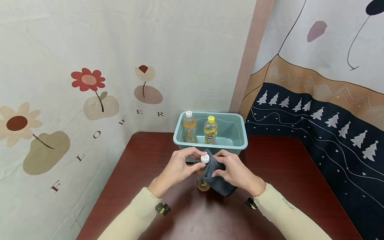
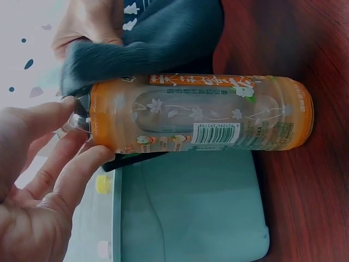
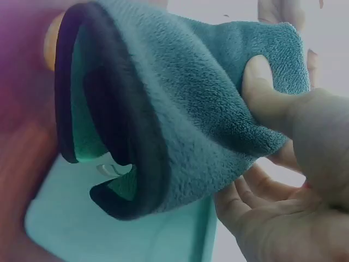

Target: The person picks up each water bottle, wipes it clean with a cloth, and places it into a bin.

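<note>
An orange-labelled drink bottle (image 2: 218, 114) with a white cap (image 1: 205, 158) stands upright on the table, in front of the bin. My left hand (image 1: 183, 164) pinches it by the neck, thumb and fingers just at the cap. Between the thumb and fingers of my right hand (image 1: 235, 170) hangs a dark grey-blue cloth (image 3: 191, 98). The cloth lies against the bottle's right side near the top, and its lower part droops free. In the right wrist view the cloth hides most of the bottle.
Behind the hands, a light teal plastic bin (image 1: 231, 146) holds a white-capped orange drink bottle (image 1: 189, 128) and a yellow-capped bottle (image 1: 211, 130). The dark red table (image 1: 144, 160) meets a printed curtain (image 1: 195, 50) at the back and right.
</note>
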Demonstrator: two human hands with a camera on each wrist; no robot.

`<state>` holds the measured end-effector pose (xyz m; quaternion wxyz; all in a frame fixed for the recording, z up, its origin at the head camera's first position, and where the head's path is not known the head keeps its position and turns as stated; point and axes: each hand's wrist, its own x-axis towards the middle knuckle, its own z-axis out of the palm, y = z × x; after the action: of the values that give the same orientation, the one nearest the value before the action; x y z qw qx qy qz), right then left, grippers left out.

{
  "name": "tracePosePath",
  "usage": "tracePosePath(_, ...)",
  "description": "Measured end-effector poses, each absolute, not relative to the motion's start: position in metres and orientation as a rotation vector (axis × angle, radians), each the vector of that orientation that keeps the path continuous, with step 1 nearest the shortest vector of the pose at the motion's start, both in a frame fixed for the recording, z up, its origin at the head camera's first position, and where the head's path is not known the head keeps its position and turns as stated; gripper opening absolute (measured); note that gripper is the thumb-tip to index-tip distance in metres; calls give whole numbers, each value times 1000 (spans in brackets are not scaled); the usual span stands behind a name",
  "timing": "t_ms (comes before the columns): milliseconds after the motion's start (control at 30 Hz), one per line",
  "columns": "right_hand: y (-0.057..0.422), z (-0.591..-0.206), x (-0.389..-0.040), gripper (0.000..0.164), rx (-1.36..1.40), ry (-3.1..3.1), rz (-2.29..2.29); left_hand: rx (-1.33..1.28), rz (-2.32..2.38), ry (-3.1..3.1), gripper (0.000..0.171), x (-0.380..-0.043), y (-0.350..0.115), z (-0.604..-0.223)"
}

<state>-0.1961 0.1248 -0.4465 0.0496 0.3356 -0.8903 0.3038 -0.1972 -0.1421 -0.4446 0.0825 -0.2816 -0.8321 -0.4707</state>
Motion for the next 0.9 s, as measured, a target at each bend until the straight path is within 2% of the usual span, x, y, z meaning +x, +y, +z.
tracePosePath(233,126,-477,-200,28,974,-2750,949,-812,-1441,-2491,31,-195,-141,-448)
tracePosePath(500,122,-516,-208,15,1024,-2869,851,-778,-1387,-2523,31,-194,-141,-448)
tracePosePath(900,121,-538,-215,15,1009,-2965,810,-750,-1379,-2523,27,-197,-140,-449)
